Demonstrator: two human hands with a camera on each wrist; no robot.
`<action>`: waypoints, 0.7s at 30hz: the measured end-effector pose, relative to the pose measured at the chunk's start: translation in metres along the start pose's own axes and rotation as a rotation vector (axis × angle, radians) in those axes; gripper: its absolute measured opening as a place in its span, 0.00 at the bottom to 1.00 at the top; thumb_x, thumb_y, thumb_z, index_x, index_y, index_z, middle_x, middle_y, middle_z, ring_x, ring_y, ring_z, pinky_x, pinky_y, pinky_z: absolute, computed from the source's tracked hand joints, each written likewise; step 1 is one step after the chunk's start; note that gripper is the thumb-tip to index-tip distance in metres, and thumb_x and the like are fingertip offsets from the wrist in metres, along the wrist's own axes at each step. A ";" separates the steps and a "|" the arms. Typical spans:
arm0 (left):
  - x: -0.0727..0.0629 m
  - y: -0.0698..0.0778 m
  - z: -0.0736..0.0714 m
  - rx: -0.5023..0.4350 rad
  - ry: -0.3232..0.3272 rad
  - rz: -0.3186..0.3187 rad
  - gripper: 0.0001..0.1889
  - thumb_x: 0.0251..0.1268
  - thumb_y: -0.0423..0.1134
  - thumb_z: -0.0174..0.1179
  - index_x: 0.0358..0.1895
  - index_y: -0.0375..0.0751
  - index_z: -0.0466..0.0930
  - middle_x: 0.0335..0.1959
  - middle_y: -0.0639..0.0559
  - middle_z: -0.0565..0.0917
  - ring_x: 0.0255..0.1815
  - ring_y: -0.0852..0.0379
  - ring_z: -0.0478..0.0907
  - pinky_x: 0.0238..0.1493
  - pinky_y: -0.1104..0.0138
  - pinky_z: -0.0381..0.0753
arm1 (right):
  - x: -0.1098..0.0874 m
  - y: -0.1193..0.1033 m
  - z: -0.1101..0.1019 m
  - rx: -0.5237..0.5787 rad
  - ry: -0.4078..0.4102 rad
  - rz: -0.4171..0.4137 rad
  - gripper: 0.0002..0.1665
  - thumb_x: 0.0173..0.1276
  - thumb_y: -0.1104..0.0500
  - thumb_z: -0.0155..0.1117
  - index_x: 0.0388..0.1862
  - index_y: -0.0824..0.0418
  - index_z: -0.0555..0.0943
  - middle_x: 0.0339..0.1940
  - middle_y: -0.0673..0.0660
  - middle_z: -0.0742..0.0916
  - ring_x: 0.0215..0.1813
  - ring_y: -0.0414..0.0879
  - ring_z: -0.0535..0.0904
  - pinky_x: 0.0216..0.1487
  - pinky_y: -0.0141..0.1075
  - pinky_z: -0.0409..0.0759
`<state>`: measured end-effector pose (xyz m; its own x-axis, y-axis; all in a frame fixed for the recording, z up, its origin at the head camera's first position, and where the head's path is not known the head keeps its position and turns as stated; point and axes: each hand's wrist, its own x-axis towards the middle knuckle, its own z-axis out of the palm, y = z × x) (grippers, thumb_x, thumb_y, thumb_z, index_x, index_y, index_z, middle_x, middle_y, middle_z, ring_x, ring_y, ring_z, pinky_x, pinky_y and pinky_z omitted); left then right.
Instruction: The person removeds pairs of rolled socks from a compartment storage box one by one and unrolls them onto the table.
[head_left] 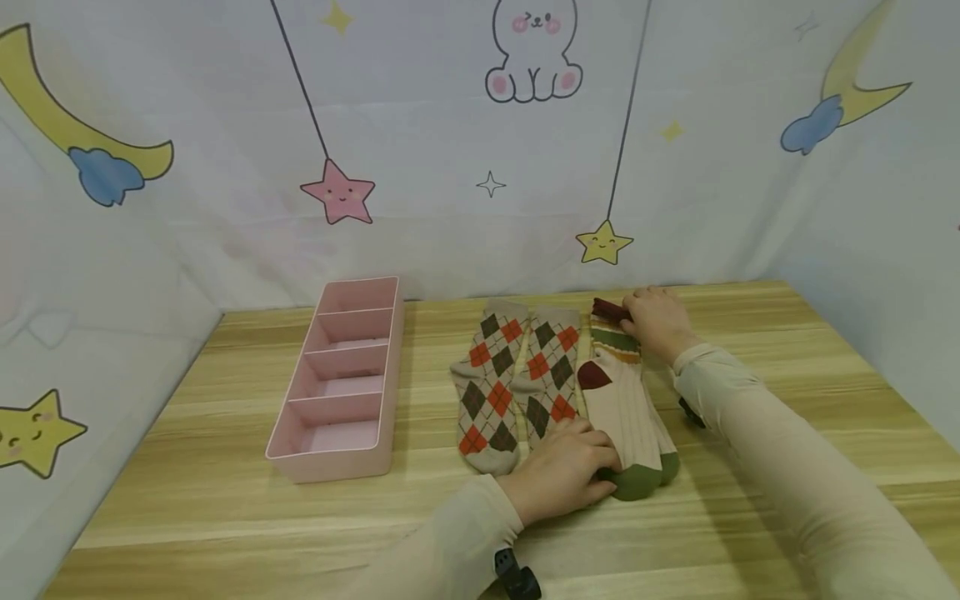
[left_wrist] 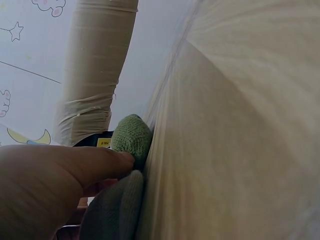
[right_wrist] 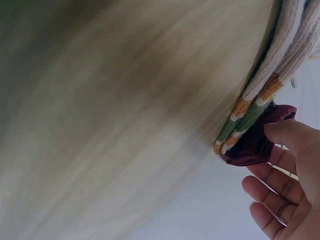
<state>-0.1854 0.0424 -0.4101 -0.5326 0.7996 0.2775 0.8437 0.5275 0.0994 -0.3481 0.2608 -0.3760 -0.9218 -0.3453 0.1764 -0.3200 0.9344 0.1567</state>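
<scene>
Two cream socks with green toes, dark red heels and striped cuffs lie stacked, the upper cream sock (head_left: 622, 408) partly covering the other. At the far end, my right hand (head_left: 660, 323) pinches the dark red cuff (right_wrist: 252, 145) between thumb and fingers. My left hand (head_left: 564, 471) is at the near end, thumb and fingers about the green toe (left_wrist: 131, 136). It also overlaps the foot of an argyle sock (head_left: 553, 358) in beige, red and dark green. A matching argyle sock (head_left: 491, 387) lies flat to the left.
Left of the socks stands a pink organizer box (head_left: 393, 375) with several compartments in a row. Everything lies on a wood-grain table (head_left: 225, 433). A white cloth with cartoon prints (head_left: 450, 242) hangs behind it and at the sides.
</scene>
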 end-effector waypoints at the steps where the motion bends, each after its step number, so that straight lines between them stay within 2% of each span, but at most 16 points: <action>1: 0.000 0.000 0.000 0.000 0.000 -0.001 0.09 0.60 0.50 0.64 0.41 0.57 0.86 0.43 0.64 0.84 0.46 0.64 0.74 0.49 0.72 0.69 | 0.000 0.000 0.000 0.007 0.002 0.002 0.14 0.66 0.55 0.63 0.40 0.67 0.80 0.41 0.65 0.85 0.48 0.61 0.78 0.53 0.54 0.73; 14: 0.001 -0.001 0.000 -0.021 -0.038 -0.011 0.10 0.62 0.51 0.63 0.44 0.57 0.85 0.45 0.64 0.84 0.46 0.65 0.74 0.48 0.74 0.68 | 0.009 0.006 0.001 0.071 0.024 0.038 0.12 0.69 0.59 0.58 0.41 0.67 0.81 0.39 0.65 0.85 0.45 0.62 0.78 0.47 0.54 0.73; 21: 0.000 -0.001 0.000 -0.017 -0.046 -0.012 0.10 0.62 0.51 0.63 0.44 0.57 0.85 0.46 0.64 0.84 0.46 0.65 0.74 0.48 0.75 0.68 | 0.016 0.010 0.004 0.112 0.029 0.073 0.15 0.70 0.59 0.57 0.47 0.68 0.81 0.43 0.68 0.85 0.48 0.64 0.79 0.50 0.56 0.74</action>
<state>-0.1862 0.0424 -0.4105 -0.5452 0.8057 0.2316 0.8379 0.5327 0.1191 -0.3672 0.2645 -0.3752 -0.9374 -0.2771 0.2112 -0.2765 0.9605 0.0330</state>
